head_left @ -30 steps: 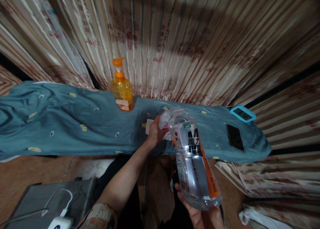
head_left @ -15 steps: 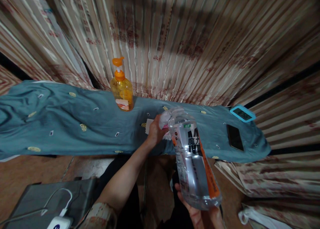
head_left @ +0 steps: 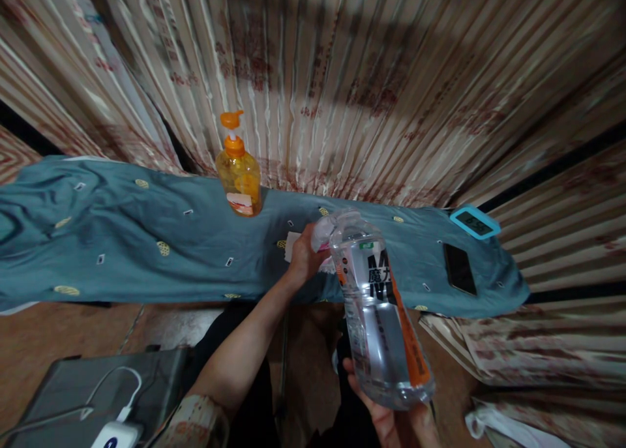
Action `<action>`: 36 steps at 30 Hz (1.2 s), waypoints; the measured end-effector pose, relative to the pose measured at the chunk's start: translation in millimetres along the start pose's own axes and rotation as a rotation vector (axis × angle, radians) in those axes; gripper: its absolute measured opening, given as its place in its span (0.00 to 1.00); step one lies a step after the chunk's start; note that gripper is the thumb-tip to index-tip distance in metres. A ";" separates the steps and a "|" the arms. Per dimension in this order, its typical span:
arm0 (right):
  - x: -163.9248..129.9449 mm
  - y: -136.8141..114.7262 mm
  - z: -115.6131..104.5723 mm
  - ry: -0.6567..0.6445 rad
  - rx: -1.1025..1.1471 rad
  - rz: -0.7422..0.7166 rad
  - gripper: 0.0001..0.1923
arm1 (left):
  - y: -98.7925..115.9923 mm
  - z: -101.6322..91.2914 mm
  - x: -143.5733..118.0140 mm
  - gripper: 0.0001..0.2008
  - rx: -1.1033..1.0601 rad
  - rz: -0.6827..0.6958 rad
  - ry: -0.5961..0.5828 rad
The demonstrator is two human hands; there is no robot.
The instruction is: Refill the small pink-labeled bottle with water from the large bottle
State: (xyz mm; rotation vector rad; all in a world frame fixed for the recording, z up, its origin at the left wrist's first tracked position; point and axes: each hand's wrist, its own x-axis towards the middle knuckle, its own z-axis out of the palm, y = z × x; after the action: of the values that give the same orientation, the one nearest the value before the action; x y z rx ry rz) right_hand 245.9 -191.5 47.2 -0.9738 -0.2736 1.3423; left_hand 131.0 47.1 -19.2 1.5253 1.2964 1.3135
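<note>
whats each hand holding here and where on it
The right hand holds a clear plastic bottle by its base, cupped from below. The left hand grips a whitish cloth or wrapper at the bottle's neck.

The bottle (head_left: 379,317) is clear glossy plastic with a smooth printed label, the pump bottle (head_left: 238,177) glossy orange plastic, the cloth (head_left: 122,239) over the desk matt blue-grey fabric, the curtain (head_left: 342,76) sheeny pleated fabric, and the phone (head_left: 460,269) smooth black.
</note>
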 end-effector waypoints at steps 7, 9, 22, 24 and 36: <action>0.8 1.1 -1.6 0.011 0.010 0.007 0.25 | 1.6 -2.3 0.0 0.25 0.023 -0.005 -0.021; 0.7 2.4 -3.2 0.019 0.009 0.000 0.25 | 3.1 -3.1 -0.6 0.25 0.029 -0.008 -0.030; 9.6 11.9 -34.9 0.078 -0.179 -0.057 0.36 | 1.4 -2.0 -0.5 0.25 0.004 -0.010 -0.028; 11.3 12.1 -34.4 0.074 -0.187 -0.069 0.38 | 0.7 -1.7 -0.4 0.25 -0.002 -0.003 -0.027; -3.2 27.3 -26.3 0.016 -0.162 -0.136 0.30 | 3.1 -1.7 -0.1 0.22 0.001 -0.011 -0.020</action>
State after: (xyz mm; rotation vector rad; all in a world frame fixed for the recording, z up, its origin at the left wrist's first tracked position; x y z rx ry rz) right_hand 244.0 -208.0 12.9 -1.0810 -0.4339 1.2017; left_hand 130.1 46.1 -15.9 1.5272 1.2912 1.2874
